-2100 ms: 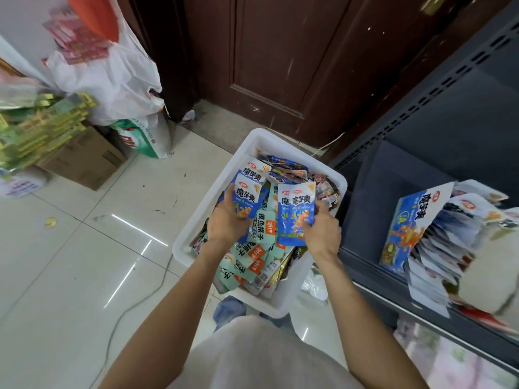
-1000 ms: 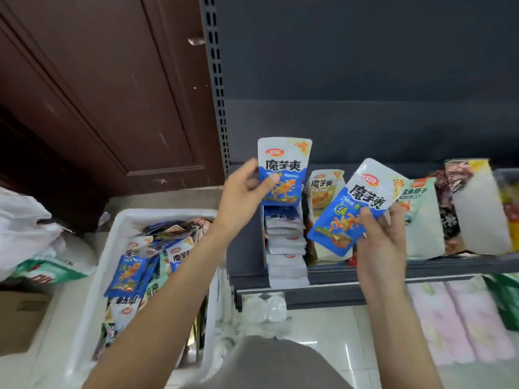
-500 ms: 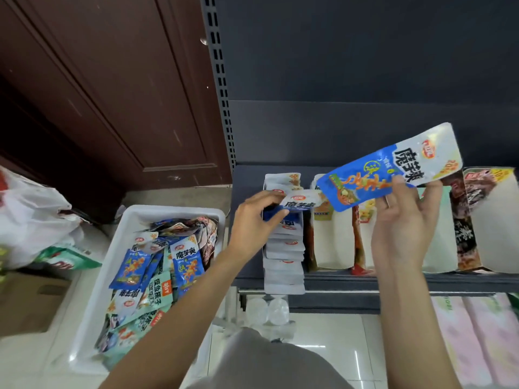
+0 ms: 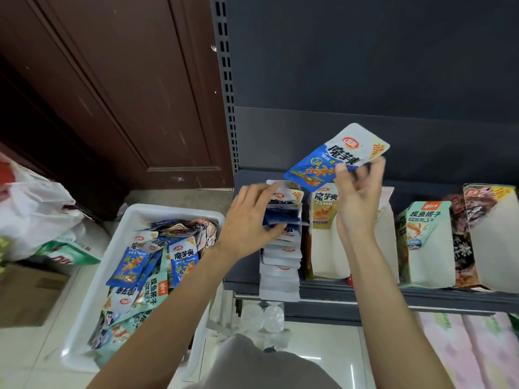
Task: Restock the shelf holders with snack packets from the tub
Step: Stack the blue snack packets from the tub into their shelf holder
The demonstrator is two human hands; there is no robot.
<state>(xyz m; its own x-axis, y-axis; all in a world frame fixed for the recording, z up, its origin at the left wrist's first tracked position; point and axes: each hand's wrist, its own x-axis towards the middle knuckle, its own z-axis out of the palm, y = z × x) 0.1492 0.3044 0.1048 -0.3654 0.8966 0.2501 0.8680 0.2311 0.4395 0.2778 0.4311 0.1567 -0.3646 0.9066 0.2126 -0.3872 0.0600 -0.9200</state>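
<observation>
We have 1 blue snack packet (image 4: 334, 160) pinched in our right hand (image 4: 358, 197), held up above the shelf (image 4: 393, 299) with its long axis tilted, printed top up and to the right, bottom corner down and to the left. Down-left of it sits the leftmost holder (image 4: 280, 265), a near-to-far row of the same packets. Our left hand (image 4: 247, 223) is on that row, fingers curled over the far packets and parting them. So the right hand is the one carrying, and the slot lies just below and left of it. The tub (image 4: 92, 279) sits on the floor at left, still holding many packets.
</observation>
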